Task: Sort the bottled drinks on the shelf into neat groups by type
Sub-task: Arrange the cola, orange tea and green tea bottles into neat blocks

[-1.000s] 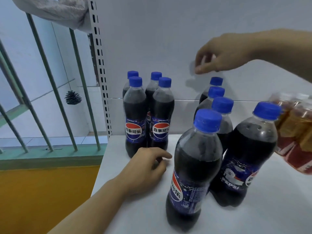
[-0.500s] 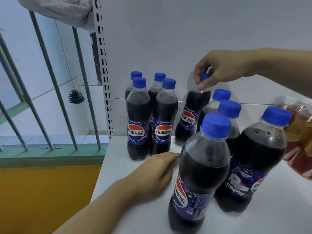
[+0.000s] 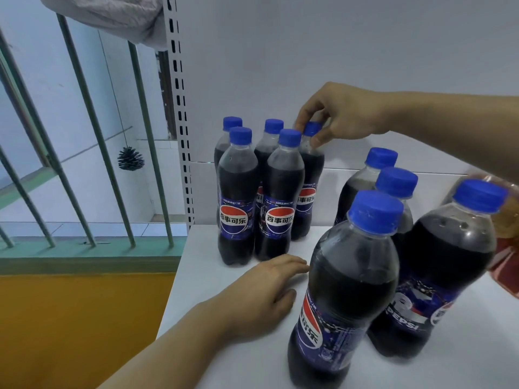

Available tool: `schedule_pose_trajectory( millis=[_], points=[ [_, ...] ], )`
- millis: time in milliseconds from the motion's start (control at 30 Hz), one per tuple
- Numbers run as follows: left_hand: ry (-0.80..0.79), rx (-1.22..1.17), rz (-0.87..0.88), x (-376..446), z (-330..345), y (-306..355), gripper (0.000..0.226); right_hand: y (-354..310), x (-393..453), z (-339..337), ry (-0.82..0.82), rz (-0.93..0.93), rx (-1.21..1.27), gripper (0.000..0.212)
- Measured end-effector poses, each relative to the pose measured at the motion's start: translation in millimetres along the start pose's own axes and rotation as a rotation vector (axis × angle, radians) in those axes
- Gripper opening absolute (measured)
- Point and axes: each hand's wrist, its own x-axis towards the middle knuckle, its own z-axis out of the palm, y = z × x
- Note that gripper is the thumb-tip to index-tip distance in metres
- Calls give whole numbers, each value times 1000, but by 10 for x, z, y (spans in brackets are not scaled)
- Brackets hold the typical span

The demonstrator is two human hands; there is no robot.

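Several Pepsi bottles with blue caps stand on the white shelf (image 3: pixel 247 327). A tight group (image 3: pixel 238 197) sits at the back left. My right hand (image 3: pixel 339 116) pinches the cap and neck of one cola bottle (image 3: pixel 309 192), which stands at the right rear of that group, touching it. My left hand (image 3: pixel 261 296) rests flat on the shelf, fingers loose, just left of the nearest cola bottle (image 3: pixel 345 290). Further cola bottles (image 3: pixel 446 270) stand at the right. Amber tea bottles (image 3: pixel 505 228) show at the right edge, mostly hidden.
A perforated white upright (image 3: pixel 179 113) marks the shelf's left end, with green railing bars (image 3: pixel 84 130) and an orange wall (image 3: pixel 78 327) beyond. The shelf's white back panel (image 3: pixel 309 46) rises behind the bottles. The shelf's left front edge lies near my left forearm.
My right hand dropped onto a rear bottle's cap, then carried that bottle left to the back-left group. My left hand slid slightly right along the shelf.
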Motion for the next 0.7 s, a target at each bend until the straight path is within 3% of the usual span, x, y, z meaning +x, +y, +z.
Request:
schedule_pose_trajectory(
  millis=[200, 333, 433, 533, 633, 700],
  points=[
    [-5, -51, -10, -5, -28, 25, 24, 49, -80, -112, -56, 16, 12, 30],
    [-27, -68, -20, -13, -46, 48, 26, -100, -396, -345, 41, -51, -72, 24],
    [-43, -56, -37, -24, -1, 28, 26, -193, -732, -515, -257, -30, -99, 39],
    [-49, 19, -64, -17, 116, -64, 16, -160, -922, -479, -433, -19, -91, 33],
    [-68, 85, -65, -2, 190, -116, 17, -66, -957, -411, -333, -31, -11, 14],
    [-66, 110, -65, 10, 200, -127, 18, -51, -981, -376, -270, -45, -11, 12]
  ],
)
